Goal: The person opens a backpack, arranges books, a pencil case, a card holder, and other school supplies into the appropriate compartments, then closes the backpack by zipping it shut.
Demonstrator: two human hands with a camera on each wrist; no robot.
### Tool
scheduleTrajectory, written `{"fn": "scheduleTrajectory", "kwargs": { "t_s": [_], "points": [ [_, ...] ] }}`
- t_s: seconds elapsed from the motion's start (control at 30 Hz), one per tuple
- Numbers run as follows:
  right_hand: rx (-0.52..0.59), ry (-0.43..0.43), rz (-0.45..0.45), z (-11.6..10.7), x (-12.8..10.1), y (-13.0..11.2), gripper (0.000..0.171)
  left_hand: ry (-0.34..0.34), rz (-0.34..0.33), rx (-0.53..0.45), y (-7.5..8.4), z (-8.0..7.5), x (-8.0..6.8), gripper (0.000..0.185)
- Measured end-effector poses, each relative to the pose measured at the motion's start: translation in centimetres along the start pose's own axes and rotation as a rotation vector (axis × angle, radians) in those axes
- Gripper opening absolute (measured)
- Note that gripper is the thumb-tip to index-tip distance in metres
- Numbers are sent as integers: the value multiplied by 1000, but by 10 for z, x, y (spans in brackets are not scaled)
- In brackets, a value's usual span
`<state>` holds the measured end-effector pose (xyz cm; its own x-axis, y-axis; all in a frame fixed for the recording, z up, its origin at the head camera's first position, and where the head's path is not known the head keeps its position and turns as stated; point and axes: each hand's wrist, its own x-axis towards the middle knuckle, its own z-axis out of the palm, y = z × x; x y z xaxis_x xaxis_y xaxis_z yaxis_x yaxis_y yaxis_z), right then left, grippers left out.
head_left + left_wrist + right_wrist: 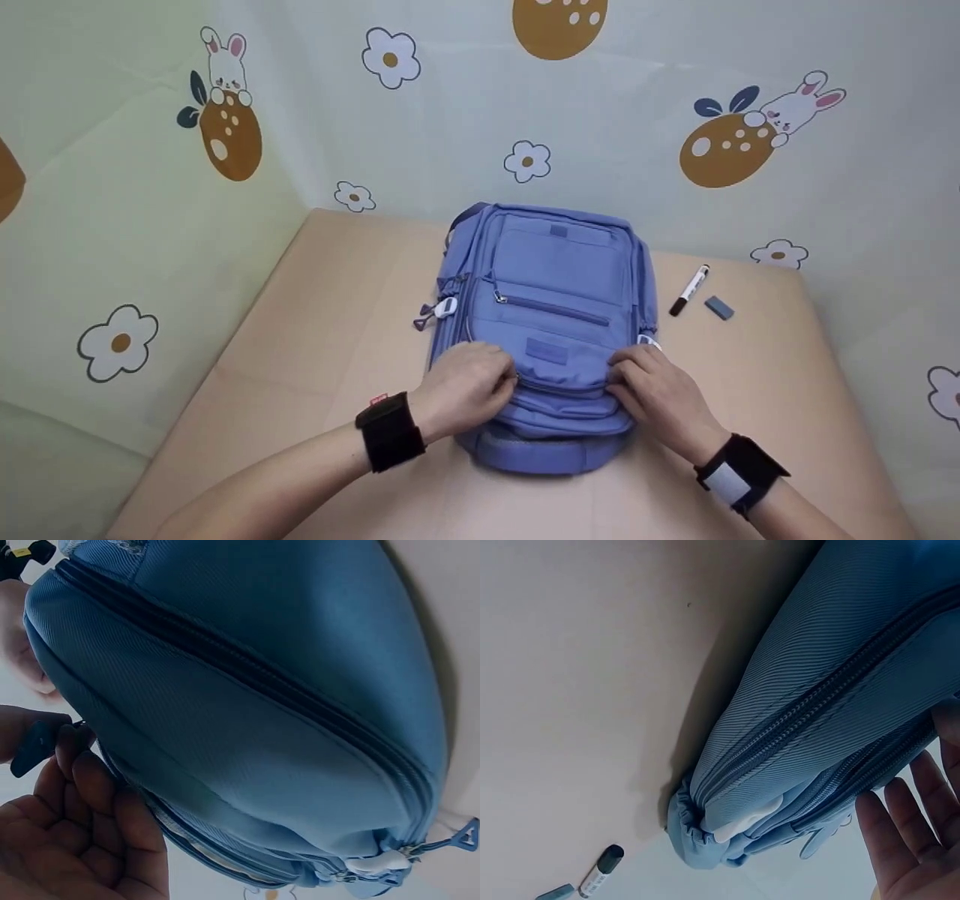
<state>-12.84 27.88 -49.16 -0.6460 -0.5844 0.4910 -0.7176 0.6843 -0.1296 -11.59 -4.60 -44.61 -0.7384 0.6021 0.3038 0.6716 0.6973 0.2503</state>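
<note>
A blue backpack (562, 262) lies on the table with its front pockets facing up. My left hand (469, 386) is at the left side of the lower front pocket. In the left wrist view, thumb and curled fingers pinch a zipper pull (34, 750) at the pocket's edge. On the pocket's other side, my right hand (660, 390) holds the fabric edge between thumb and fingers. The right wrist view shows these fingers (904, 821) beside a dark zipper, partly cut off by the frame. White tags (445, 307) hang at the bag's sides.
Right of the backpack lie a marker (690, 290) with a dark cap and a small grey-blue block (719, 307). A patterned cloth (450, 112) hangs behind and beside the tan table (322, 300). Both wrists wear black bands (390, 433).
</note>
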Motion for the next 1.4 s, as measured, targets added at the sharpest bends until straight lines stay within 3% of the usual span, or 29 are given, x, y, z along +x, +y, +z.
{"fn": "scheduleTrajectory", "kwargs": {
  "t_s": [0.3, 0.7, 0.97, 1.2, 1.4],
  "points": [
    [40, 21, -13, -2, -2, 3, 25, -9, -10, -47, -1, 3, -1, 4],
    [50, 48, 5, -4, -10, 30, 30, -18, -13, -67, -4, 2, -4, 3],
    [-5, 94, -113, -1, -5, 35, 25, -82, -44, -64, 1, -1, 0, 5],
    [-14, 116, -131, 1, -2, 35, 24, -81, 31, 23, 21, 4, 15, 10],
    [-3, 129, -122, 3, -2, 34, 23, -73, 171, 188, 48, 18, 37, 18]
  ]
}}
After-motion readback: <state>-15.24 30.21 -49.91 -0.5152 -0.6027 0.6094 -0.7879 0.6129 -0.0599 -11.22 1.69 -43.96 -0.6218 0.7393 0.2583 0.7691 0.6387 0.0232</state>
